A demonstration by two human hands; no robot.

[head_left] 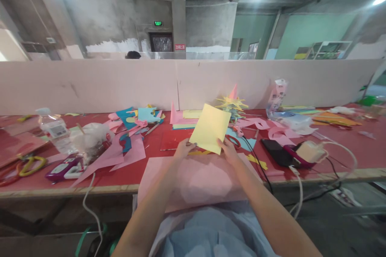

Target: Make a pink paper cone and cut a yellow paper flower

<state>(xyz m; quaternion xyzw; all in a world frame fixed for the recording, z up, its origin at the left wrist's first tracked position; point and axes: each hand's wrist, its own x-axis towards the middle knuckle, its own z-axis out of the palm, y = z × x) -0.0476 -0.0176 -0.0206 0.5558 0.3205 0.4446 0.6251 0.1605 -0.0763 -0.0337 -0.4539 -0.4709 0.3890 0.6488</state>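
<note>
A sheet of yellow paper (210, 128) is held up, slightly tilted, above the table. My left hand (184, 148) pinches its lower left edge, and my right hand (227, 149) grips the lower right corner. Under my forearms a large pink sheet (193, 176) hangs over the table's front edge towards my lap. Beneath and beside the hands lie yellow paper scraps (257, 162), a light blue sheet (245, 140) and red-handled scissors (233, 141), partly hidden. Behind the yellow paper stands a layered paper cone (233, 100) with a pink tip.
Coloured paper offcuts (135, 122) are heaped at the left, near a plastic bottle (54, 128), a purple device (64, 167) and yellow-handled scissors (32, 165). At right a black phone (276, 151) and a white charger (310, 151) trail cables. A pale partition (120, 84) runs along the back.
</note>
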